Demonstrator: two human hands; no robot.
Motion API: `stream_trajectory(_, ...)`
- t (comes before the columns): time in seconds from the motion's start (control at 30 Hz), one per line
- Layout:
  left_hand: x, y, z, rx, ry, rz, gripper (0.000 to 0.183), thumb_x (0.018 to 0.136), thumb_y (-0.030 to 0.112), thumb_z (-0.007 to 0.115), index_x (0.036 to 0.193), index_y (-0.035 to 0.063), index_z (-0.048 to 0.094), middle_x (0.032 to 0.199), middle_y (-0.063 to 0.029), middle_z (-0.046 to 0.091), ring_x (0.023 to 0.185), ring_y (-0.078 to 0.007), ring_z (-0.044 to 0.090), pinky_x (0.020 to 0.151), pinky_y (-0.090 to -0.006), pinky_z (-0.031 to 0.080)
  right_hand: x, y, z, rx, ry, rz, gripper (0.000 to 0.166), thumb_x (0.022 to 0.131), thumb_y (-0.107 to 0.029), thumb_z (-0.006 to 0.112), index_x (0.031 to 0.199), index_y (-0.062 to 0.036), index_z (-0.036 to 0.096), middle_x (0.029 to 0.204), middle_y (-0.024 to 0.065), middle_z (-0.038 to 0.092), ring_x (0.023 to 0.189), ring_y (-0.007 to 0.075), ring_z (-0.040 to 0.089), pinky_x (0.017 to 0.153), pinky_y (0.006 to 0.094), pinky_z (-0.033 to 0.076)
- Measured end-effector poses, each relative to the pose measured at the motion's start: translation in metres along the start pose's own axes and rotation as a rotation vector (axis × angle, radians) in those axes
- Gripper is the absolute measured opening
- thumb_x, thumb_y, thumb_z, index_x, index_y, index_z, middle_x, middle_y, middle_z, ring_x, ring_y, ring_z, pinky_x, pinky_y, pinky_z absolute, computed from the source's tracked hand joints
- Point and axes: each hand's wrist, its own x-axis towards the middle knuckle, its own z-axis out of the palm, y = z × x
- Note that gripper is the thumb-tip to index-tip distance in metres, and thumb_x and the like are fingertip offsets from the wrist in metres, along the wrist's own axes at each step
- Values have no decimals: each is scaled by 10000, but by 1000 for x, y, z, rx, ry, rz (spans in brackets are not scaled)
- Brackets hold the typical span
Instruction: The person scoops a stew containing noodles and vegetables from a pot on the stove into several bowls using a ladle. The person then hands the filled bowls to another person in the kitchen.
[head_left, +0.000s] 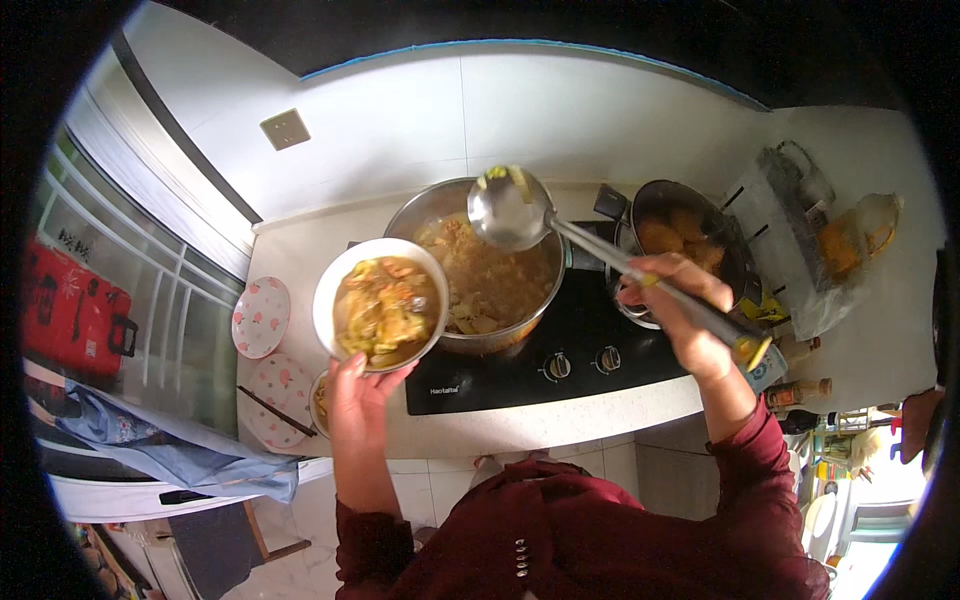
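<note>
My left hand (365, 397) grips a white bowl (324, 300) from below and the near side; it holds a stew of cabbage and broth. The bowl overlaps the left edge of a wide steel pan (517, 328), where more brothy stew lies. My right hand (686, 307) is closed around the dark handle of a metal ladle (510, 217). The ladle's head is over the pan's back right part, with bits of greens stuck near its rim.
On the black gas hob (480, 382), a dark pot (660, 193) of browned food stands right. Pink-patterned plates (260, 319) lie left, one with chopsticks (277, 411) across it. Sauce bottles (799, 391) and plastic bags (825, 307) are at the right. A blue cloth (187, 450) hangs lower left.
</note>
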Motion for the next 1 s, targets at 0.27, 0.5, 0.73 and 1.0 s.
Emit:
stream_trajectory(0.27, -33, 22, -41, -19, 142, 53, 633, 821, 214, 557, 1326, -56, 288, 1309, -212, 431, 1165, -354, 488, 959, -471, 464, 9, 34, 35, -526, -376, -477, 294, 721, 16, 642, 1011, -2, 601, 906, 147, 595, 732, 286, 630, 639, 325, 538)
stream_trajectory(0.5, -55, 24, -47, -106, 244, 91, 658, 774, 156, 565, 1336, -42, 283, 1320, -200, 422, 1173, -355, 482, 946, -474, 474, 19, 54, 62, -464, -429, -467, 306, 723, -7, 652, 1025, -10, 602, 916, 146, 590, 739, 292, 630, 646, 329, 537)
stream_trajectory(0.73, -60, 22, -55, -174, 249, 92, 727, 722, 138, 614, 1343, -28, 273, 1314, -194, 414, 1155, -346, 488, 958, -469, 465, 27, 81, 87, -443, -464, -392, 289, 735, -9, 630, 1023, -6, 599, 873, 152, 594, 734, 288, 630, 650, 326, 525)
stream_trajectory(1.0, -58, 20, -51, -280, 190, 65, 787, 687, 137, 646, 1367, 25, 265, 1332, -181, 397, 1185, -346, 460, 981, -464, 437, 37, 75, 82, 8, -302, 134, 203, 830, -77, 579, 994, 34, 625, 826, 137, 670, 772, 178, 670, 707, 257, 538)
